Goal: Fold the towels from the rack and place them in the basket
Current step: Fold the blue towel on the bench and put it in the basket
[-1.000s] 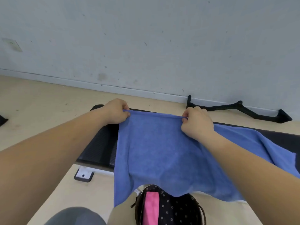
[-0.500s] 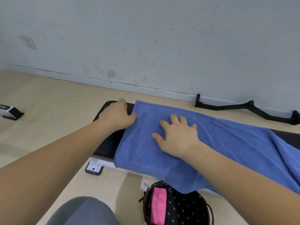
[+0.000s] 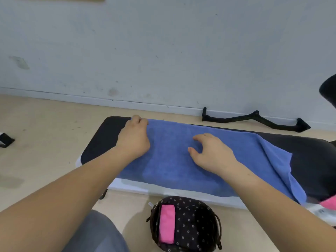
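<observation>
The left grip (image 3: 133,140) is curled round the far left corner of the blue towel (image 3: 172,170); the right grip (image 3: 211,151) rests mid-cloth, fingers half curled, and I cannot tell if it nips any. The towel lies along the black desk (image 3: 101,140), its right end rumpled. Smooth that flat and match the edges before folding, then lower it into the basket (image 3: 196,224) on the near floor.

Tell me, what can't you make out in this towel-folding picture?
Head view:
- Left hand: fingertips hidden by its own knuckles, so its grip on the blue towel is unclear.
- Pink cloth: cut off by the right edge.
- Basket: near rim cut off by the bottom edge.
- Dark shape: cut off by the right edge.
</observation>
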Motion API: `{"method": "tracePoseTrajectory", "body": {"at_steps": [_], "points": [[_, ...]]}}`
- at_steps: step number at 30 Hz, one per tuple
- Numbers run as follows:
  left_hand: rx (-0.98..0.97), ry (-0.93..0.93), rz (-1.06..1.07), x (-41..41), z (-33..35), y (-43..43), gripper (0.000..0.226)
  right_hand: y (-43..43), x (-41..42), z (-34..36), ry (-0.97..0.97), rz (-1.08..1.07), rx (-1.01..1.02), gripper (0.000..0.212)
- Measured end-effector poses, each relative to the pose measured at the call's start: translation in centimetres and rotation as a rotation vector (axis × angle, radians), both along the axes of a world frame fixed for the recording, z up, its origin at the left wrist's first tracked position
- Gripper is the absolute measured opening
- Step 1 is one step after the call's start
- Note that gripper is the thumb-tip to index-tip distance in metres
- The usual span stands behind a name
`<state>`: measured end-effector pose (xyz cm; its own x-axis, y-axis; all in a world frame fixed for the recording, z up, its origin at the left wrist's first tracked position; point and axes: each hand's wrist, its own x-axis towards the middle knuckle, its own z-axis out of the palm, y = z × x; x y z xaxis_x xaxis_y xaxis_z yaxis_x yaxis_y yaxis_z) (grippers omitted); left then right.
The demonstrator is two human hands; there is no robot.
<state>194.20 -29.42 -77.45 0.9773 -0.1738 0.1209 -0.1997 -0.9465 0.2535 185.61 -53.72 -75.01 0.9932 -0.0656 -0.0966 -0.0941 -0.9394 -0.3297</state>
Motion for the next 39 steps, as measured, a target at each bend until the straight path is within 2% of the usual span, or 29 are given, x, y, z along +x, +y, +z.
{"method": "tracePoseTrajectory", "body": {"at_steps": [2, 4, 6, 8, 9, 11, 13, 14, 15, 18, 19, 21, 25, 27, 30, 31, 34, 37, 39], "points": [[-0.110, -0.001, -0.170, -1.1, -0.4, -4.0, 0.041, -2.5, -0.6, 0.0, 0.018, -0.042, -0.042, 0.050], [-0.083, 0.060, -0.307, -2.4, -1.2, -7.7, 0.039, -4.9, -1.3, -0.5, 0.044, -0.049, -0.054, 0.045], [0.122, 0.102, -0.307, -3.4, -1.3, -10.8, 0.039, -7.1, -2.1, -1.3, 0.040, -0.028, 0.114, 0.036], [0.317, 0.059, -0.262, -3.7, -0.3, -13.5, 0.039, -9.5, -3.2, -1.8, -0.054, -0.056, 0.339, 0.028], [0.351, 0.011, -0.281, -3.7, 0.3, -15.0, 0.042, -10.8, -3.5, -1.6, -0.129, -0.099, 0.390, 0.024], [0.273, -0.044, -0.411, -4.1, 1.2, -18.3, 0.046, -13.7, -4.2, -0.7, -0.288, -0.233, 0.386, 0.018], [0.087, 0.021, -0.531, -4.5, 1.9, -22.1, 0.041, -16.8, -4.7, 0.3, -0.397, -0.398, 0.306, 0.019], [0.013, 0.065, -0.575, -4.7, 2.1, -24.0, 0.039, -18.4, -4.9, 0.5, -0.392, -0.475, 0.247, 0.022], [-0.046, 0.101, -0.617, -4.7, 2.1, -25.9, 0.037, -19.9, -5.3, 0.4, -0.339, -0.543, 0.185, 0.027], [-0.131, 0.114, -0.705, -4.2, 2.1, -30.8, 0.033, -22.7, -6.0, -0.7, 0.001, -0.654, 0.099, 0.049], [-0.141, 0.119, -0.714, -3.9, 1.9, -32.1, 0.031, -23.0, -6.2, -1.2, 0.090, -0.653, 0.133, 0.056], [-0.113, 0.161, -0.717, -3.2, 1.6, -34.3, 0.034, -23.0, -6.3, -2.0, 0.143, -0.629, 0.243, 0.052], [0.014, 0.313, -0.774, -2.6, 0.8, -36.8, 0.060, -22.9, -6.3, -3.1, -0.001, -0.630, 0.467, 0.023], [-0.008, 0.371, -0.785, -2.4, 0.8, -37.4, 0.058, -23.0, -6.6, -2.9, -0.083, -0.640, 0.528, 0.017], [-0.089, 0.357, -0.768, -2.1, 1.4, -37.9, 0.013, -22.9, -7.3, -2.5, -0.203, -0.657, 0.603, 0.013], [-0.148, 0.329, -0.738, -1.8, 1.7, -38.0, 0.007, -22.9, -7.5, -2.3, -0.235, -0.689, 0.651, 0.013], [-0.334, 0.270, -0.612, -0.8, 2.8, -38.8, 0.022, -23.4, -8.2, -1.9, -0.222, -0.756, 0.788, 0.023], [-0.373, 0.196, -0.540, 0.1, 3.6, -40.3, 0.037, -24.3, -8.8, -2.2, -0.036, -0.710, 0.661, 0.027], [-0.382, 0.180, -0.504, 0.6, 3.6, -41.5, 0.038, -25.2, -9.6, -2.4, 0.066, -0.706, 0.602, 0.028]]}}
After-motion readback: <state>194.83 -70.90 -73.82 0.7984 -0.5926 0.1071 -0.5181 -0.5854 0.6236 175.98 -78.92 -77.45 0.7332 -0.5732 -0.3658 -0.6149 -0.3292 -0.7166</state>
